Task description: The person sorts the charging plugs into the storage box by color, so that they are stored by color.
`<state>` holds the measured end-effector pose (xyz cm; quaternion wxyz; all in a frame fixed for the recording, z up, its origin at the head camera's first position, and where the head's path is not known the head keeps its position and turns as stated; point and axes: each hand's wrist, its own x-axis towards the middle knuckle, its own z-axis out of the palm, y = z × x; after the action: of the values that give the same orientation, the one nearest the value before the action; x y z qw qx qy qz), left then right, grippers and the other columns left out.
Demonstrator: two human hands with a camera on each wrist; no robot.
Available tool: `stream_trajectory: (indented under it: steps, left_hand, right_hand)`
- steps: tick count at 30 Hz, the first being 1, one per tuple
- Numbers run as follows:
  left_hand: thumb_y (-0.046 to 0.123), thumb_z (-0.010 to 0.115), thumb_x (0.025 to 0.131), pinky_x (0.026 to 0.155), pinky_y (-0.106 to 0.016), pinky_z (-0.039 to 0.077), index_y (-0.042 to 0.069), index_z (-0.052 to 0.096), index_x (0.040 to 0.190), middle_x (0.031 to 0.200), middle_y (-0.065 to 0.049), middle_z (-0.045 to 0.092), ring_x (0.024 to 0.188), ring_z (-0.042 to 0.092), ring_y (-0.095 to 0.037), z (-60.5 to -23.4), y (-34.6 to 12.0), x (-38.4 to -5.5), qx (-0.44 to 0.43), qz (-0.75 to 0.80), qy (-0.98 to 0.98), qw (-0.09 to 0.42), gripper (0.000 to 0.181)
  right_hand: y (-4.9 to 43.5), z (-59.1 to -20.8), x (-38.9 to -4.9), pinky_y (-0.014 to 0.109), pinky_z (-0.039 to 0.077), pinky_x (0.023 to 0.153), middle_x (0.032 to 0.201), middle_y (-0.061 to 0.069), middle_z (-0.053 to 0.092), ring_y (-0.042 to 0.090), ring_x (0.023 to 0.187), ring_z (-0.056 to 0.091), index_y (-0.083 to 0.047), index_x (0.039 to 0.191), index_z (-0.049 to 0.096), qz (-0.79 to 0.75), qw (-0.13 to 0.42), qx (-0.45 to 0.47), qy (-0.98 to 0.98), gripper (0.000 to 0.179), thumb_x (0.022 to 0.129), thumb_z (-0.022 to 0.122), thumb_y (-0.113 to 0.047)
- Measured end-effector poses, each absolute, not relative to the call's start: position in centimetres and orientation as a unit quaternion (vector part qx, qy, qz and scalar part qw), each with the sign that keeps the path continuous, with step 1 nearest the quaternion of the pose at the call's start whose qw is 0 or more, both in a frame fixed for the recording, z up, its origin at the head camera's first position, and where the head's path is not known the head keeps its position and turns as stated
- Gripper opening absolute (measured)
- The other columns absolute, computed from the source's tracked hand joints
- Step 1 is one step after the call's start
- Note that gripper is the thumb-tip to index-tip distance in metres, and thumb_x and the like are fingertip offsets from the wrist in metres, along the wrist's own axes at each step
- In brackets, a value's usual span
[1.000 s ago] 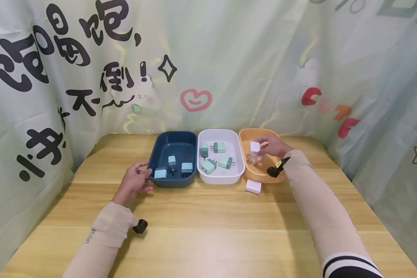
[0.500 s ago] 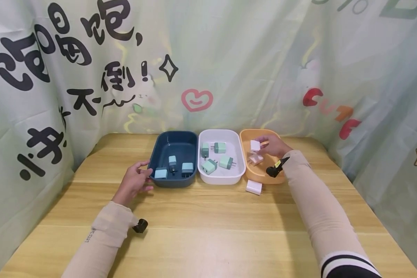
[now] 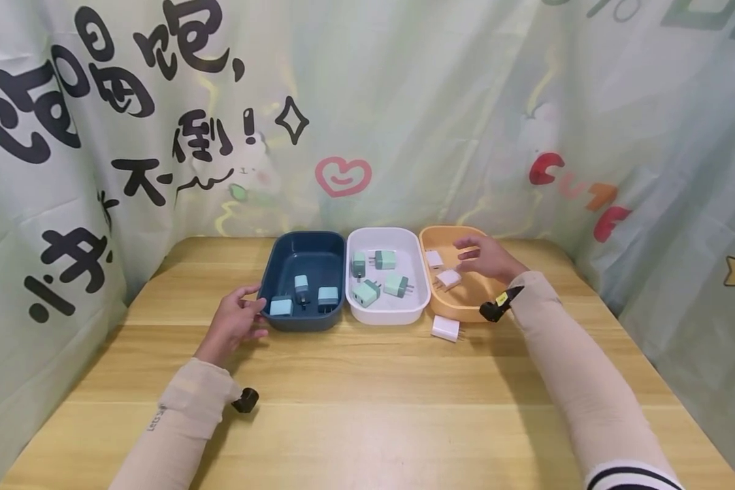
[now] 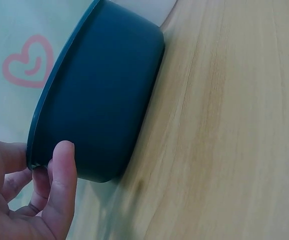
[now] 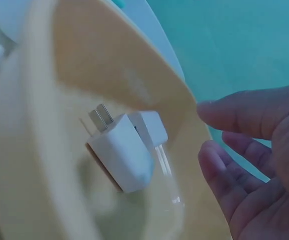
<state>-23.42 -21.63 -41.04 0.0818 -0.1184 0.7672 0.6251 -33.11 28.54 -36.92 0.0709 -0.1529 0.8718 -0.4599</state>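
My left hand [image 3: 233,323] pinches the near left edge of a dark blue basin [image 4: 94,100], thumb at the rim and fingers against the outer wall. Several light-blue-and-dark charger plugs [image 3: 328,297] lie inside. My right hand [image 3: 488,258] hovers over the orange basin [image 3: 465,314], fingers apart and holding nothing. Two white charger plugs lie in that basin: one [image 5: 122,155] has its metal prongs showing, and the other [image 5: 152,127] sits right behind it, by the left wall in the head view. Another white charger plug [image 3: 446,329] lies on the table just in front of the orange basin.
Between the two basins stands a white basin [image 3: 388,317] with several mint green charger plugs [image 3: 397,285]. All three basins are side by side near the back of the wooden table [image 3: 367,408]. A printed curtain [image 3: 404,122] hangs behind and along both sides.
My right hand has let go of a white charger plug, which now lies against the orange basin's left wall. The hand has drawn slightly right. My left hand stays on the blue basin.
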Motion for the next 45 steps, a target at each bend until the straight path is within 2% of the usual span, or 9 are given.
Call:
stream_trajectory:
  steps: [8,16,24,31,38,45]
  left_hand:
    - [0.016,0.05,0.102,0.067,-0.036,0.06,0.017,0.033,0.152,0.114,-0.017,0.045,0.087,0.054,-0.024,-41.0,-21.8,-23.4,-0.125,0.623,0.768,0.084,0.052]
    - [0.018,0.048,0.103,0.068,-0.035,0.06,0.017,0.032,0.152,0.116,-0.017,0.044,0.086,0.055,-0.024,-41.0,-21.9,-23.2,-0.118,0.622,0.769,0.081,0.052]
    - [0.018,0.049,0.103,0.066,-0.034,0.06,0.016,0.032,0.152,0.113,-0.016,0.045,0.085,0.055,-0.025,-40.9,-22.0,-22.9,-0.12,0.628,0.765,0.08,0.052]
    - [0.016,0.049,0.103,0.065,-0.034,0.06,0.015,0.033,0.152,0.11,-0.015,0.044,0.084,0.055,-0.024,-40.9,-21.8,-22.9,-0.116,0.629,0.765,0.079,0.051]
    - [0.017,0.049,0.103,0.066,-0.035,0.06,0.016,0.033,0.152,0.111,-0.015,0.044,0.085,0.055,-0.024,-40.9,-21.7,-23.1,-0.117,0.626,0.767,0.08,0.052]
    - [0.016,0.049,0.103,0.066,-0.035,0.06,0.016,0.033,0.152,0.112,-0.016,0.044,0.084,0.054,-0.022,-41.0,-21.5,-23.3,-0.117,0.623,0.769,0.08,0.052]
  right_hand:
    - [28.5,-36.4,-30.0,0.04,0.052,0.092,0.134,0.032,0.043,0.048,0.119,0.049,0.011,0.131,0.046,-0.452,0.062,-0.186,0.87,0.052,0.085,0.07,0.006]
    - [28.2,-36.6,-26.4,0.053,0.046,0.097,0.134,0.03,0.046,0.046,0.115,0.053,0.01,0.13,0.047,-0.446,0.053,-0.208,0.869,0.052,0.087,0.072,-0.004]
    - [27.7,-37.2,-23.1,0.052,0.048,0.094,0.127,0.025,0.051,0.045,0.112,0.054,0.007,0.127,0.05,-0.479,0.04,-0.219,0.849,0.052,0.082,0.075,0.001]
    - [27.6,-38.3,-21.4,0.042,0.052,0.092,0.125,0.028,0.053,0.044,0.109,0.057,0.01,0.124,0.051,-0.49,0.046,-0.241,0.837,0.05,0.08,0.075,0.005]
    - [27.0,-39.7,-20.3,0.051,0.049,0.093,0.12,0.029,0.057,0.046,0.109,0.057,0.011,0.124,0.052,-0.479,0.064,-0.274,0.832,0.051,0.08,0.076,0.003]
    - [26.5,-41.5,-20.0,0.05,0.051,0.091,0.121,0.023,0.059,0.039,0.107,0.059,0.008,0.123,0.057,-0.4,0.03,-0.302,0.865,0.05,0.078,0.079,0.0]
